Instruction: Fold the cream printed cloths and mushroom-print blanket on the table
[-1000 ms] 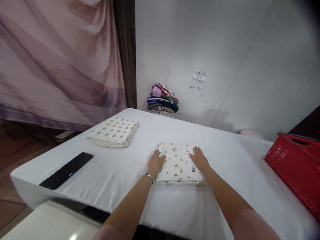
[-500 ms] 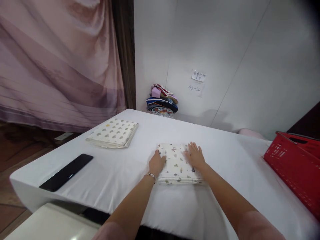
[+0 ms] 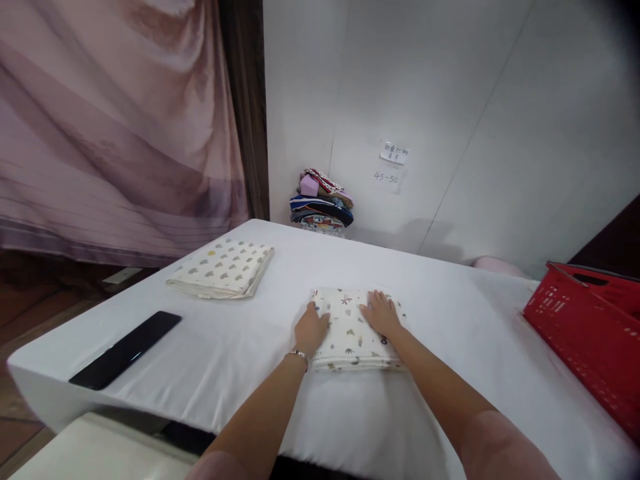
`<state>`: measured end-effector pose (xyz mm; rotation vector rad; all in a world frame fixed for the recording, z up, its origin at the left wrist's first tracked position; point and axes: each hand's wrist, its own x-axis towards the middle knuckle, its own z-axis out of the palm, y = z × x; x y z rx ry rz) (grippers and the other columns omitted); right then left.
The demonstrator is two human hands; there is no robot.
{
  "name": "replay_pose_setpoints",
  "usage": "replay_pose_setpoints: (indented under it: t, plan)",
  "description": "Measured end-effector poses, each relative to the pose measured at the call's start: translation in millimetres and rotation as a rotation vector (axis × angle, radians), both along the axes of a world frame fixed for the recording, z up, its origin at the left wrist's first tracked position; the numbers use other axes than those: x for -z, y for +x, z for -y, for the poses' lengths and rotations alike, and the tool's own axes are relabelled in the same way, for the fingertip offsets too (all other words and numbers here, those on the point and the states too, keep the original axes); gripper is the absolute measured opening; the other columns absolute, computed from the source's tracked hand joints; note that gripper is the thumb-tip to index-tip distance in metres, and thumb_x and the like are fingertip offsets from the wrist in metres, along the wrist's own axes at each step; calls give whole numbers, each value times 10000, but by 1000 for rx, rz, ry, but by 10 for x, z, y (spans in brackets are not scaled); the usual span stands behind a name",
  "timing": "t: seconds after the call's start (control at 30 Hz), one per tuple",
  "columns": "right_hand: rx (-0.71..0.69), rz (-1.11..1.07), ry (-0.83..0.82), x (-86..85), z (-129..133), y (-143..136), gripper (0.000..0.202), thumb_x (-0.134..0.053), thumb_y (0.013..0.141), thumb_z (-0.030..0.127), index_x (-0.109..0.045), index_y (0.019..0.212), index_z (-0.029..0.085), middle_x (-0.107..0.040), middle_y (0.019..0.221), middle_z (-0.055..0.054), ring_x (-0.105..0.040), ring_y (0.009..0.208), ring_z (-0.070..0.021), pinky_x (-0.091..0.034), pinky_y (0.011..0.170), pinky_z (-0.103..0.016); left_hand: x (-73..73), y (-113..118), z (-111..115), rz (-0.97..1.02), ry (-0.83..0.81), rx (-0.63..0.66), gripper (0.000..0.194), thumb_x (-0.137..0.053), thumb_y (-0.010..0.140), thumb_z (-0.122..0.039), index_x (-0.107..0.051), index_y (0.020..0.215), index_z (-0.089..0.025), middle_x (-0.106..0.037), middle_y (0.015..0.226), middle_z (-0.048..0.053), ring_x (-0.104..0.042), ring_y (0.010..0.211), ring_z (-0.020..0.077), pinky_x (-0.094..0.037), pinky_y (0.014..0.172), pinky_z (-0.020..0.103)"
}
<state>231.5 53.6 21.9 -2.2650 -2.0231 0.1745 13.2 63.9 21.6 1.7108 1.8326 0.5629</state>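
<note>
A folded white cloth (image 3: 345,337) with a small print of leaves and a reddish star shape lies on the white-covered table (image 3: 240,333) in front of me. My left hand (image 3: 311,330) rests at its left edge, thumb apart from the fingers and lying over the top. The fingertips of that hand are partly hidden. Flat on the cloth's upper right part lies my right hand (image 3: 383,315), fingers stretched out. A second folded cloth (image 3: 223,267), cream with grey mouse-head shapes, sits farther back on the left.
Near the table's left edge lies a black phone-like slab (image 3: 125,350). A red plastic basket (image 3: 585,333) stands at the right edge. Behind the table is a pile of folded fabrics (image 3: 323,203) against the wall. A pink curtain (image 3: 120,120) hangs at the left.
My right hand has slid slightly left, inward over the cloth, uncovering its right edge. My left hand stays at the left edge. The view has shifted slightly.
</note>
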Motion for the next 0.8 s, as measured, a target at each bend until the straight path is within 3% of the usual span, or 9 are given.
replay_pose_setpoints:
  t: [0.13,0.3,0.53,0.67,0.8]
  plan:
    - [-148,-42,19,7,12,-228,698,-174,899,573,-221,1443,137,-125,1519,-77,-48,1396,-219,-40,1106,-442,34,6,-10,24,11,-26,548,-512,817,-418,-367,1281,-167,-619,1134,149,-598,1022,245,-415,820,322]
    - [-182,-91,-63,19,5,-279,727,-148,888,606,-200,1449,147,-114,1521,-56,-46,1396,-210,-40,1107,-447,28,7,-7,32,6,-35,548,-519,814,-425,-369,1278,-175,-618,1141,145,-596,1031,247,-414,835,330]
    - [-119,-3,-77,-56,241,156,632,-250,903,523,-284,1421,164,-159,1514,-68,-90,1391,-225,-83,1103,-447,30,1,-6,13,17,-21,554,-512,814,-432,-369,1282,-173,-623,1134,149,-597,1029,251,-418,831,334]
    - [-87,-31,-2,38,478,440,581,-292,902,484,-345,1392,175,-232,1495,-73,-141,1383,-225,-125,1100,-468,22,-1,-13,-3,13,-16,546,-511,814,-430,-376,1277,-173,-616,1150,154,-593,1042,251,-420,826,329]
    - [16,-221,107,164,634,578,584,-339,882,451,-372,1378,145,-234,1490,-109,-161,1380,-227,-202,1100,-434,-4,-1,-8,5,5,-18,540,-518,809,-429,-387,1269,-180,-612,1159,149,-586,1058,254,-421,833,331]
